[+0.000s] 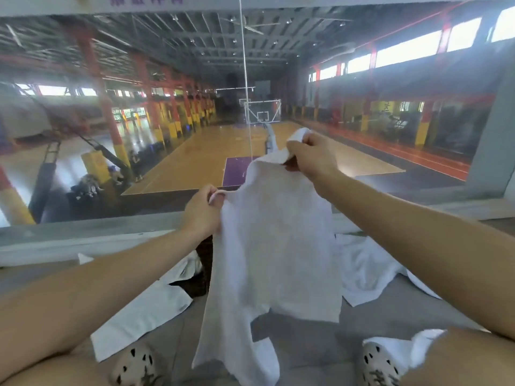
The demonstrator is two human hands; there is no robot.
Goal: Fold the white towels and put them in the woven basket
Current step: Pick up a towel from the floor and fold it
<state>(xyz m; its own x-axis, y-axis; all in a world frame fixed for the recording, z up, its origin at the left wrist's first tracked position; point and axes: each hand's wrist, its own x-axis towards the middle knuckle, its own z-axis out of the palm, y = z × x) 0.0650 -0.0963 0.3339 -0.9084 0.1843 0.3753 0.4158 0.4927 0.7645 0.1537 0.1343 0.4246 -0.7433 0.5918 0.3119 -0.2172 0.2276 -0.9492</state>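
Note:
I hold a white towel (273, 246) up in front of me, and it hangs down between my knees. My left hand (202, 211) pinches its left upper edge. Higher up and farther out, my right hand (312, 157) grips the towel's top corner. More white towels lie on the grey floor: one at the left (145, 310), a crumpled one at the right (365, 263), and one by my right foot (412, 349). A dark woven thing (202, 274), maybe the basket, shows behind the hanging towel, mostly hidden.
A glass pane (167, 121) with a low grey ledge (83, 235) stands straight ahead, overlooking a basketball court below. My two spotted shoes (133, 366) rest on the grey floor (306, 344) near the bottom edge.

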